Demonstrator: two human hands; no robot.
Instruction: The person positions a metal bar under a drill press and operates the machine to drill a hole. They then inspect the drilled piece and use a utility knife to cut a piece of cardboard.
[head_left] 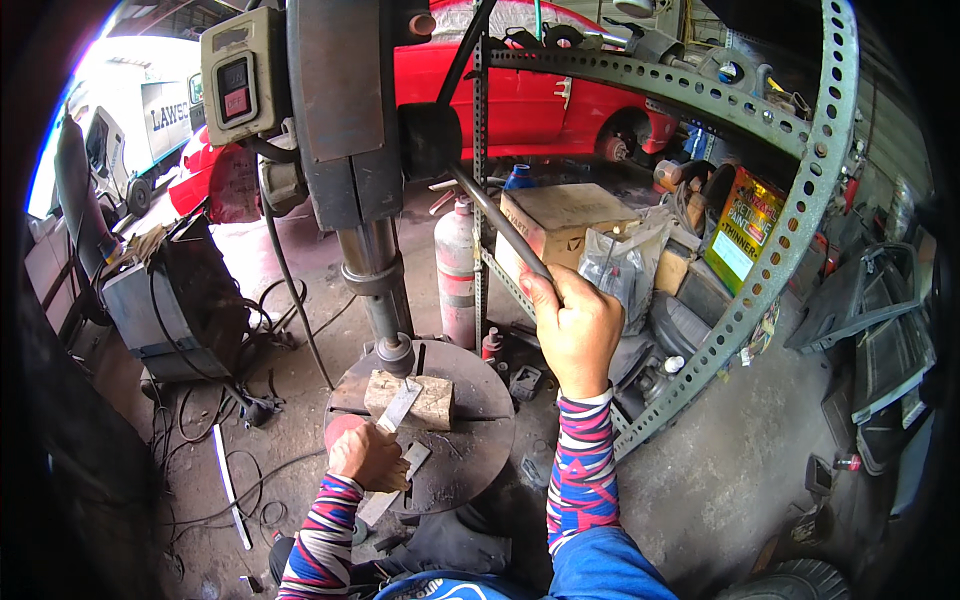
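My right hand (578, 330) is wrapped round the dark feed lever (508, 232) of a drill press (347, 90). Below, my left hand (365, 455) grips a flat metal strip (401, 404). The strip's far end lies across a wooden block (432, 402) on the round drill table (480, 430). Just above that end is the drill chuck (395, 357); whether a bit touches the metal is too small to tell. A second flat metal strip (417, 461) lies on the table by my left hand, partly hidden by it. Beside my left fingers shows a reddish round piece (342, 428).
A perforated metal shelf frame (690, 400) rises close on the right, with a cardboard box (580, 222) and a tin (742, 225) near it. Behind the drill table stands a gas cylinder (456, 265). At left, a grey boxy machine (170, 305) sits among loose cables. A red car (500, 85) fills the back.
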